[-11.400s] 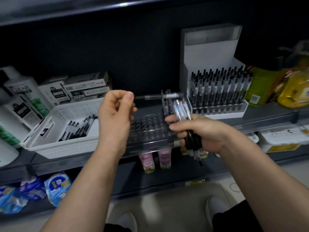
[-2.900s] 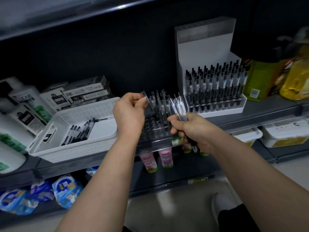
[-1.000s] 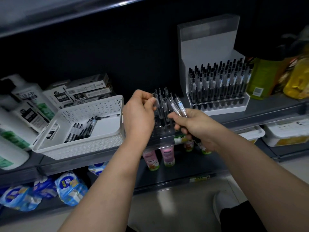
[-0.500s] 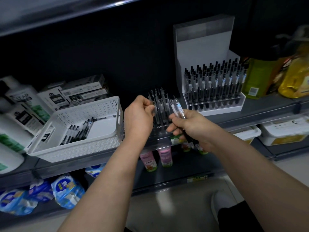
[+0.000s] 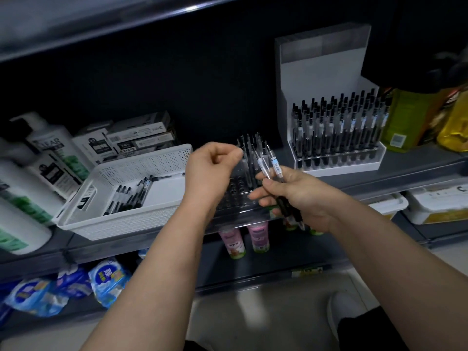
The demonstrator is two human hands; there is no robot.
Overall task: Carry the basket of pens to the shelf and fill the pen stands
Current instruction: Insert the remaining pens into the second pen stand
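A clear pen stand (image 5: pixel 236 198) sits at the shelf's front edge, with several pens (image 5: pixel 249 148) upright in its back rows and open holes in front. My left hand (image 5: pixel 210 173) is over the stand, its thumb and forefinger pinching a pen (image 5: pixel 244 162) that stands in it. Just to the right, my right hand (image 5: pixel 301 196) grips a small bundle of pens (image 5: pixel 269 164), tips pointing down. Left of the stand is the white basket (image 5: pixel 114 224) with several pens (image 5: pixel 128 195) lying inside.
A white pen stand (image 5: pixel 339 163) full of pens sits to the right, next to yellow-green bottles (image 5: pixel 410 120). Shampoo bottles (image 5: pixel 38 173) and boxes (image 5: pixel 136 138) crowd the left. Pink bottles (image 5: pixel 231 241), blue packs (image 5: pixel 109 277) and white tubs (image 5: pixel 435 206) fill the shelf below.
Since the oldest frame the clear stand has gained several pens and the bundle in my right hand has shrunk. Over the last half second both hands have barely moved.
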